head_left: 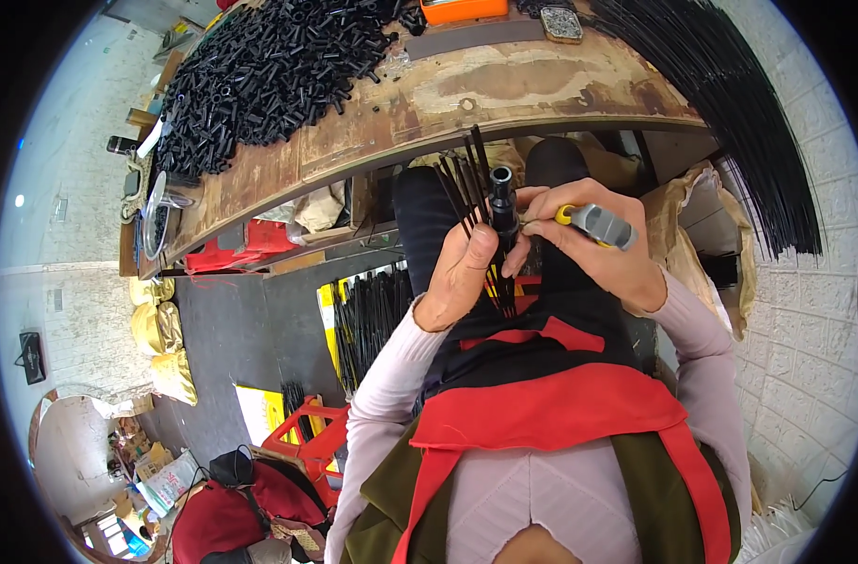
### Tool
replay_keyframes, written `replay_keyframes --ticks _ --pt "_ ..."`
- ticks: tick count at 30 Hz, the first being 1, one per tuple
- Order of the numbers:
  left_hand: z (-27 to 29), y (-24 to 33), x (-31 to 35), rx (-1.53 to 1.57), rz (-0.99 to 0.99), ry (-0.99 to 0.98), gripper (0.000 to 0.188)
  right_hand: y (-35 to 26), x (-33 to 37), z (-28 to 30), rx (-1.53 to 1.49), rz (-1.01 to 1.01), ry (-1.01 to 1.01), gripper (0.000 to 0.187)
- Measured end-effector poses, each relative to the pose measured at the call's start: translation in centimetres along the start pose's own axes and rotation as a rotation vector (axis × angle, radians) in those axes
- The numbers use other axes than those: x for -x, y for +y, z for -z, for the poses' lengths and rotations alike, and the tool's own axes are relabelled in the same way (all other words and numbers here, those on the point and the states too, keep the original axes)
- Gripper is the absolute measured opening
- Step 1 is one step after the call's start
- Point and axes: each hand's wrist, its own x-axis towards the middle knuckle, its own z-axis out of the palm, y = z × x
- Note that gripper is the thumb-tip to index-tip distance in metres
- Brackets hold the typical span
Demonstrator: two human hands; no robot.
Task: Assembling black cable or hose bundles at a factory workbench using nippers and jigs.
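Short black plastic tube (501, 199), upright in left hand (462, 273) with thin black rods (466, 183), lap-level for control; right hand (603, 258) grips grey-handled tool (598, 224).

**Even daylight, heavy fisheye bend**

Bright, soft light falls evenly; faint shade sits under the worn wooden workbench (504, 89) above the hands. Straight edges curve toward the black rim. Focus is sharp centrally, softening slightly at the edges.

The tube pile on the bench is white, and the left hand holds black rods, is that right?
Not quite. The head view shows the tube pile on the bench is black, not white. The left hand does hold black rods.
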Motion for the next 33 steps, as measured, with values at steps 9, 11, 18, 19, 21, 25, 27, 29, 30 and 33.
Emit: replay_keyframes --ticks 9,11,18,19,21,25,27,29,30,33 --pt "0.4 0.1 0.3 0.006 0.003 -0.009 0.097 0.5 -1.2 -0.2 -0.250 0.032 -0.097 0.014" --pt "0.5 0.1 0.3 0.013 0.001 -0.004 0.096 0.4 -1.1 -0.1 -0.219 -0.074 -0.085 0.013" --pt "-0.2 0.1 0.2 0.022 -0.045 0.035 0.080 0.0 -1.7 0.2 -0.039 0.065 -0.117 0.015" --pt "-0.2 0.2 0.2 0.033 -0.039 0.034 0.079 -0.2 -2.1 0.5 0.040 0.026 -0.142 0.015" --pt "0.6 -0.1 -0.2 0.040 -0.041 0.013 0.079 -0.9 -2.6 0.7 0.117 -0.016 -0.161 0.016" --pt "1.2 -0.6 -0.5 0.126 0.012 0.047 0.085 -1.8 -2.8 1.6 0.397 -0.049 -0.148 0.016" --pt "1.7 -0.6 -0.5 0.175 0.013 0.036 0.087 -3.7 -1.9 2.9 0.146 -0.689 -0.330 0.014" --pt "1.8 -0.2 -0.7 0.140 -0.033 0.023 0.088 -4.5 -0.1 3.9 0.256 -0.691 -0.378 0.015" --pt "1.8 -0.2 -0.8 0.141 -0.032 0.026 0.088 -4.9 0.3 4.2 0.366 -0.694 -0.423 0.015" --pt "0.6 0.0 -0.4 -0.039 0.042 -0.020 0.080 -6.4 0.4 3.9 0.500 -0.577 -0.487 0.015"
